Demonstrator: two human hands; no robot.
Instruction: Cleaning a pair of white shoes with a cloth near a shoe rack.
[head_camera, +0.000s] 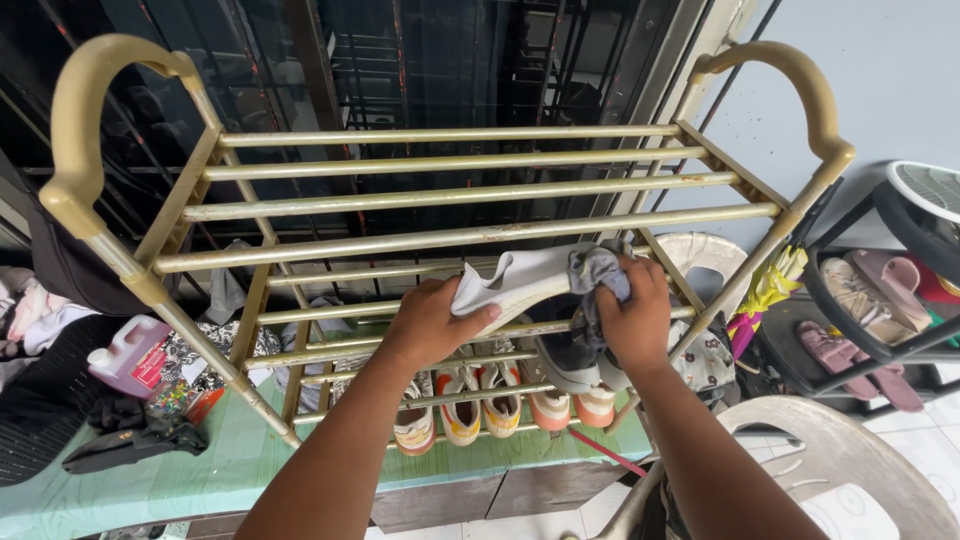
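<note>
My left hand (432, 320) grips a white shoe (520, 277) by its heel end, holding it sole-up over the second tier of a gold metal shoe rack (450, 185). My right hand (634, 318) presses a grey cloth (594, 270) against the shoe's other end. Both hands are between the rack's top and second tiers. The top tier's bars hold nothing.
Several pairs of shoes (500, 400) sit on the lower tiers. A black rack (880, 310) with pink sandals stands at the right, a white plastic chair (850, 480) is at the bottom right. A white jug (128, 355) and dark clothes lie on the green surface at the left.
</note>
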